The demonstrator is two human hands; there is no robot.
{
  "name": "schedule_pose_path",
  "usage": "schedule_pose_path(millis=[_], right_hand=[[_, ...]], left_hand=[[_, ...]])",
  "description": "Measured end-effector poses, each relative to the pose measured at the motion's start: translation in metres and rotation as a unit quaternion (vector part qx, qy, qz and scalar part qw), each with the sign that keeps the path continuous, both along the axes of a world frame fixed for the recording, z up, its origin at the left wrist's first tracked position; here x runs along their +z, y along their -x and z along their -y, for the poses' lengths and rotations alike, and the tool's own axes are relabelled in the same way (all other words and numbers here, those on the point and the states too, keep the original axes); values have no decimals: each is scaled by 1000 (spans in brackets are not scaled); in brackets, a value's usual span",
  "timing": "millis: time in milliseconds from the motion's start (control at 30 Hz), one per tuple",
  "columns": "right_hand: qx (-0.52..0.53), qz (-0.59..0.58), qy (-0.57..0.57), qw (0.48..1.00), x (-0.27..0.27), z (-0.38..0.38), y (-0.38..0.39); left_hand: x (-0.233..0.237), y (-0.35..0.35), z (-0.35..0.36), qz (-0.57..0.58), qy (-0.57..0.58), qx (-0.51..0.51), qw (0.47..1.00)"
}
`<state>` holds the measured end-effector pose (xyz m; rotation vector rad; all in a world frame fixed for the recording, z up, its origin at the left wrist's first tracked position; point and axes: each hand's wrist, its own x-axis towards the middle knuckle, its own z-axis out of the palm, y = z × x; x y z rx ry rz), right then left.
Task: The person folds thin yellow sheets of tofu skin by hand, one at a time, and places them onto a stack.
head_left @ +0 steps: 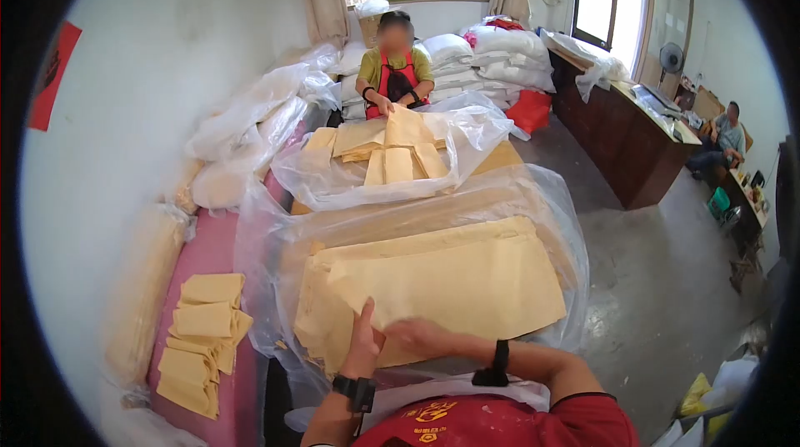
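In front of me lies a stack of large, thin, tan sheets (450,280) on clear plastic. My left hand (365,337) is at the stack's near left side, thumb up, closed on the raised corner of the top sheet. Beside it, my right hand (417,335) hovers over the sheets' near edge, smeared by motion, its fingers not distinct. To the left, several folded tan pieces (204,322) lie in an overlapping row on a pink surface (204,249).
Across the table a person (396,72) handles tan sheets (400,147) on clear plastic (308,184). White sacks (500,59) are piled behind. Plastic-wrapped bundles (150,280) line the left wall. A dark desk (612,130) and a seated person (725,143) are at right.
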<state>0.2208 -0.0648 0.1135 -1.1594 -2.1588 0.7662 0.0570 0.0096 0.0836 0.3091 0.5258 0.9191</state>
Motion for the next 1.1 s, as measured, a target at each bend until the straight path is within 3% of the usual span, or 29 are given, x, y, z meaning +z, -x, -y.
schedule_pose_path(millis=[67,133,200,233,300,367,433,500,567,633,733,767,867,900,933,967,1000,1033,1067,1100], right_hand=[[-19,-58,12,998,-21,31,10],[95,121,30,988,-31,56,5],[121,116,98,981,-42,70,-11],[161,110,159,968,-51,74,-19],[128,126,157,971,-76,90,-31],[-36,111,-43,992,-85,101,-41],[-72,172,83,979,-59,81,-66],[-322,160,-99,928,-145,42,-121],[-449,35,-33,892,-140,33,-176],[-535,-122,7,836,-137,44,-223],[-578,-346,12,739,-130,63,-270],[-570,-390,8,723,-128,66,-278],[-518,-414,18,748,-124,52,-297],[-520,-152,-72,838,-129,47,-301],[-535,-84,-42,839,-112,49,-296],[-549,-16,-13,836,-91,52,-289],[-548,-19,-13,836,-98,49,-288],[-536,70,-58,839,-108,48,-286],[-519,159,-103,833,-110,46,-282],[-518,157,-102,835,-111,45,-282]], left_hand=[[-36,15,0,-57,48,56,996],[-63,17,2,-115,12,85,990],[-80,9,3,-165,-24,117,979],[-69,2,5,-183,-29,125,975],[-38,-11,-3,-200,-37,135,970],[2,-28,-14,-89,19,100,991],[61,-45,-13,-96,-35,94,990],[108,-55,-8,-104,-98,84,986],[140,-59,-3,-91,-201,133,966],[147,-47,-5,-110,-205,147,961],[128,-34,-3,-169,-215,230,934],[101,-21,-10,-170,-216,228,934],[-21,63,-53,-260,-141,240,925],[-61,105,-63,-461,-348,214,788],[-78,128,-67,-616,-518,167,570],[-64,125,-60,-617,-518,170,567],[-52,122,-49,-530,-352,177,751],[-42,122,-42,-406,-161,171,883],[-54,145,-50,-435,-105,127,885],[-73,155,-57,-437,-104,128,884]])
